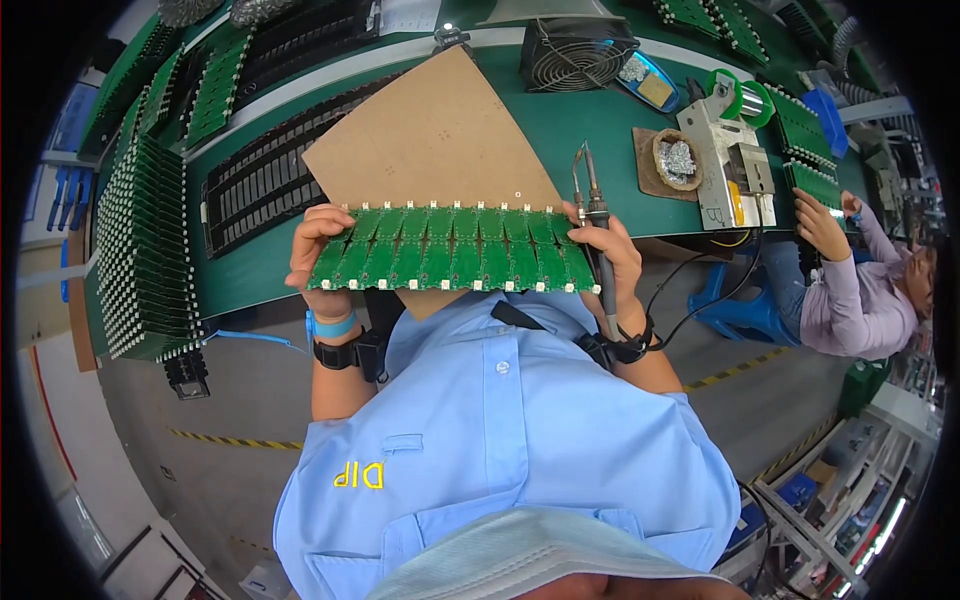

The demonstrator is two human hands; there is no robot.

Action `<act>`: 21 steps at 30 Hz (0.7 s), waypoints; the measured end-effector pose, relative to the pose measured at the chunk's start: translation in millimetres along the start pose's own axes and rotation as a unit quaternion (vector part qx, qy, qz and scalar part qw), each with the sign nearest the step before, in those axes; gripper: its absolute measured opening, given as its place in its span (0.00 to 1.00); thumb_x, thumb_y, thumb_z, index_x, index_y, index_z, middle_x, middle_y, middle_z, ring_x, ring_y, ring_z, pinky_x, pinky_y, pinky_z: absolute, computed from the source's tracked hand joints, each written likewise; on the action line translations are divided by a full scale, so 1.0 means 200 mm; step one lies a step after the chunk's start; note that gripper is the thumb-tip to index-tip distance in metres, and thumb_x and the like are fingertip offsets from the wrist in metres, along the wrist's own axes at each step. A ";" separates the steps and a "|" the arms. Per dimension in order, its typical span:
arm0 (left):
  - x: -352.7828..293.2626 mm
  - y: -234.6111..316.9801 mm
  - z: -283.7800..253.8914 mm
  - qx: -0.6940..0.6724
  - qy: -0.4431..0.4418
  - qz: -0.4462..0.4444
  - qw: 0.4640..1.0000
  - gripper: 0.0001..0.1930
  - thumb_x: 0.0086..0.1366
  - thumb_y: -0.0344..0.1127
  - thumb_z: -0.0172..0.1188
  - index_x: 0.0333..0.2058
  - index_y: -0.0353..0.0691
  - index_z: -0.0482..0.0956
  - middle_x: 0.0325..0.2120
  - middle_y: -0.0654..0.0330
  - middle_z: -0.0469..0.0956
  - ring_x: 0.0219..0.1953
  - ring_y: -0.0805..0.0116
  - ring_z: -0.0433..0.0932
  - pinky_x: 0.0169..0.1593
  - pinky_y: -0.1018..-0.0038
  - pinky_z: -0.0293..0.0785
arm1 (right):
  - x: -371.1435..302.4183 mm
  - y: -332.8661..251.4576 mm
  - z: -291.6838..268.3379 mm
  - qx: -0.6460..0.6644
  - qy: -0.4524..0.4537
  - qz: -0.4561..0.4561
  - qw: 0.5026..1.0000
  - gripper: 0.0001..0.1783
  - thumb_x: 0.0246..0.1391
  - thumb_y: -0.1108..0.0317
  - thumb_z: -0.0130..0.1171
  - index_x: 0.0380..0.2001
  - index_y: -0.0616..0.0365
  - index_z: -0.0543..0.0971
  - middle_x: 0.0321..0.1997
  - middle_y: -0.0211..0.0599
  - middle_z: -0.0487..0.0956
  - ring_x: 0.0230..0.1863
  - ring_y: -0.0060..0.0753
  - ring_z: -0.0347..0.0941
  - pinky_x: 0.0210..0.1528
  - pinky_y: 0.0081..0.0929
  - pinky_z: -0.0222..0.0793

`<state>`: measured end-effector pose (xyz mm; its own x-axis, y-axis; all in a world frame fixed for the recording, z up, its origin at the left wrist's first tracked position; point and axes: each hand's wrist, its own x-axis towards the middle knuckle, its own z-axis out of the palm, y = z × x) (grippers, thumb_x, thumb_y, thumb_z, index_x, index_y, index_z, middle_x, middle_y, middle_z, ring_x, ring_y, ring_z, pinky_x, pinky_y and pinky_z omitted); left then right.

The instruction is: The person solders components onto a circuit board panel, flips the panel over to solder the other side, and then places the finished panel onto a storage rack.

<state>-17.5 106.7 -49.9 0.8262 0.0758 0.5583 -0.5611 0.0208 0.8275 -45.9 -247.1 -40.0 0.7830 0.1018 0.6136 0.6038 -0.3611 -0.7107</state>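
Note:
A long green circuit board panel (452, 248), with small white connectors along both long edges, is held up level in front of my chest. My left hand (316, 244) grips its left end, fingers curled behind and thumb along the edge. The right end sits in my right hand (620, 258), which also holds a soldering iron (596, 208) with its tip pointing away from me. A bent metal piece stands beside the iron's tip. Behind the panel lies a brown cardboard sheet (430, 125), partly covered by it, on the green bench (560, 150).
Stacked green boards (145, 250) stand at left, beside a black slotted tray (265, 185). A fan (575, 65) sits at the back. Toward the right are a bowl of silvery scraps (677, 160), a soldering station (715, 140) and a solder wire spool (750, 100). A co-worker (865, 270) handles boards far right.

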 end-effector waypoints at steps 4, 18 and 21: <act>-0.01 -0.02 -0.03 -0.004 -0.019 -0.007 1.000 0.44 0.65 0.79 0.32 0.39 0.35 0.73 0.39 0.51 0.76 0.46 0.57 0.70 0.58 0.59 0.64 | 0.00 0.00 0.00 -0.012 -0.007 -0.005 1.000 0.13 0.48 0.79 0.68 0.39 0.62 0.79 0.49 0.57 0.83 0.49 0.43 0.80 0.52 0.31 0.73; -0.02 0.13 -0.10 0.114 0.010 -0.221 0.969 0.36 0.73 0.68 0.36 0.39 0.35 0.75 0.31 0.57 0.77 0.33 0.71 0.73 0.39 0.80 0.69 | 0.00 0.00 -0.02 -0.030 0.029 -0.006 0.999 0.12 0.46 0.81 0.67 0.35 0.61 0.80 0.48 0.55 0.84 0.43 0.40 0.79 0.48 0.29 0.73; -0.01 0.21 -0.06 0.037 0.008 -0.323 0.946 0.36 0.75 0.65 0.35 0.41 0.34 0.76 0.28 0.59 0.78 0.28 0.73 0.75 0.34 0.83 0.69 | -0.01 0.01 -0.01 -0.028 0.022 -0.001 0.999 0.12 0.46 0.81 0.67 0.35 0.61 0.80 0.48 0.55 0.84 0.43 0.40 0.79 0.48 0.29 0.73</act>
<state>-43.2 119.5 -16.3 0.9940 0.0873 -0.0653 0.0657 -0.0019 0.9978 -45.5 -249.7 -41.9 0.7739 0.0614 0.6303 0.5949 -0.4120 -0.6902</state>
